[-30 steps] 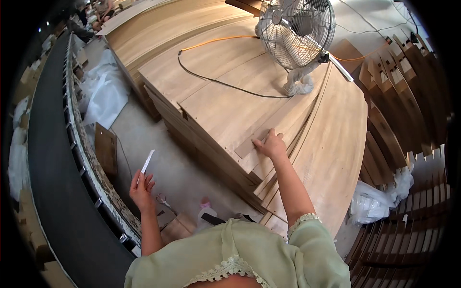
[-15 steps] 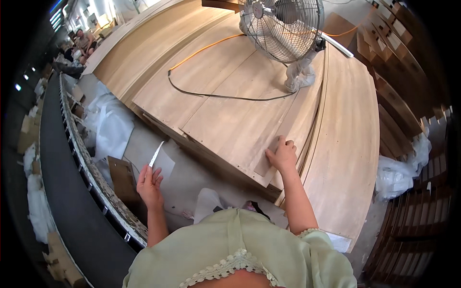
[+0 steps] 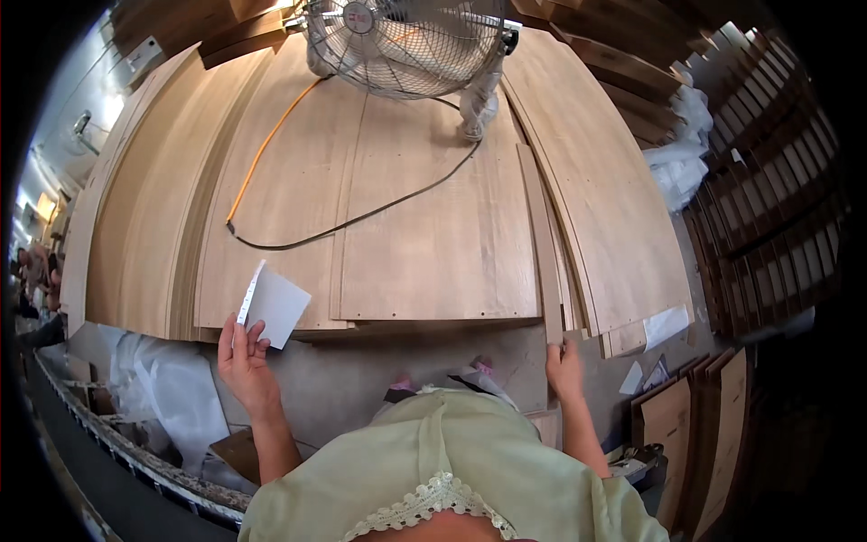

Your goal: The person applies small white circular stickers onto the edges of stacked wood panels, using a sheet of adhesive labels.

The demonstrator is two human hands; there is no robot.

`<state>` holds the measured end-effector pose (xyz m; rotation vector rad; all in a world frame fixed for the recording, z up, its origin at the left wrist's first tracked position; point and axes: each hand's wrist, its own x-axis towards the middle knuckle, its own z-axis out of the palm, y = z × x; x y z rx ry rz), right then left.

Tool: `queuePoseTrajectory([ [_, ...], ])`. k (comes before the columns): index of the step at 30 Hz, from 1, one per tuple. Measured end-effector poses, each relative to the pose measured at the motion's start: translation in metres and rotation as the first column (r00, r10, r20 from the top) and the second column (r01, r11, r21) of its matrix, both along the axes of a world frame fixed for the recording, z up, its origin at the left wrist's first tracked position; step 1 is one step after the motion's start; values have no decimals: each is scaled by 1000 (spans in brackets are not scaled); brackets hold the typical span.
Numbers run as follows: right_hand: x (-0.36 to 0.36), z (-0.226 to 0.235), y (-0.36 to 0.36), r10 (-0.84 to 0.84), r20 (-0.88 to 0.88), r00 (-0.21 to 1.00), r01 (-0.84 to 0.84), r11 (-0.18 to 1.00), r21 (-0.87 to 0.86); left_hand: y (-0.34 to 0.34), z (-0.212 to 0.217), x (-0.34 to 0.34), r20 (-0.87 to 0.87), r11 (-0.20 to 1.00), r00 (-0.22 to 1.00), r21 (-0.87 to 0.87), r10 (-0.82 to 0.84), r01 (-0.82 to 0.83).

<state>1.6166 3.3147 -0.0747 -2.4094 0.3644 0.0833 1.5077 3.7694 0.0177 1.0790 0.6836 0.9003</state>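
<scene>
far left, a dark conveyor belt runs along low, with cloudy plastic sheeting heaped beside it. now the left hand: it's raised near the front edge of the stack of pale wooden panels, thumb and fingers pinched on a white sheet, the other fingers loosely bent. behind that, a cable, orange then black, loops across the panels, and a big wire-caged fan sits at the back. moving right, here's a narrow wooden strip, lying lengthwise on the stack, and the right hand has its near end, fingers curled closed around it, right at the front edge. just past it, a white paper lies at the panel corner. far right, crumpled plastic and dark brown pieces in rows, brown boards leaning below.
</scene>
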Motion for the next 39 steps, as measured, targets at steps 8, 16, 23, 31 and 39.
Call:
queuePoseTrajectory([
  [8, -28, 129, -32, -75, 276, 958, -4, 961, 276, -21, 17, 33, 200, 974, 961, -87, -191, 211],
  [16, -43, 361, -49, -209, 978, -26, 96, 973, 210, -45, 35, 53, 248, 951, 920, 28, -305, 308],
  [23, -95, 17, -99, -215, 151, 965, 256, 892, -371, -51, 22, 36, 244, 956, 930, -26, -276, 291],
  [31, -50, 264, -118, 38, 987, 156, 590, 798, -124, -33, 22, 32, 175, 960, 946, 0, -274, 279],
  [39, -103, 37, -140, -201, 597, 776, 482, 800, -357, -57, 25, 42, 264, 948, 916, -14, -303, 318],
])
